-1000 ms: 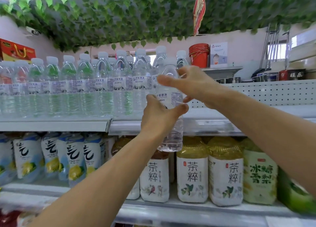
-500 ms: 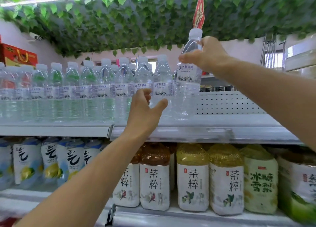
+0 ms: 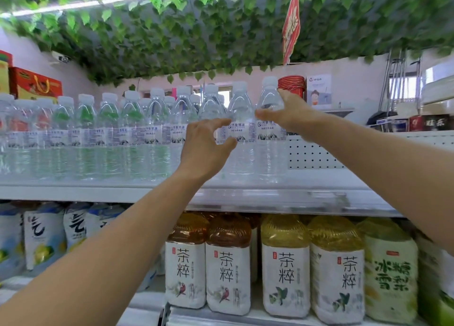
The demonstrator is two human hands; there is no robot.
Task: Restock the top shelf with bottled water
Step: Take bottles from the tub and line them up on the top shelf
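While the right hand (image 3: 288, 119) grips the upright water bottle (image 3: 270, 139) at the row's right end, bare top shelf (image 3: 319, 178) lies rightward; the left hand (image 3: 204, 148) hovers, fingers (image 3: 216, 124) apart, holding nothing.

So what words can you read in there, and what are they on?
"茶粹": tea bottles, lower shelf.
"冰糖雪梨": green-label bottle, right of the teas.
"旺"-something: dark box, far right; second character unclear.
Water bottle labels: blue characters, too blurred to be sure.
Red hanging sign: yellow characters, blurred.
White-and-blue bottles, lower left: one brush-stroke character, unclear.
Red gift box and poster: too small.
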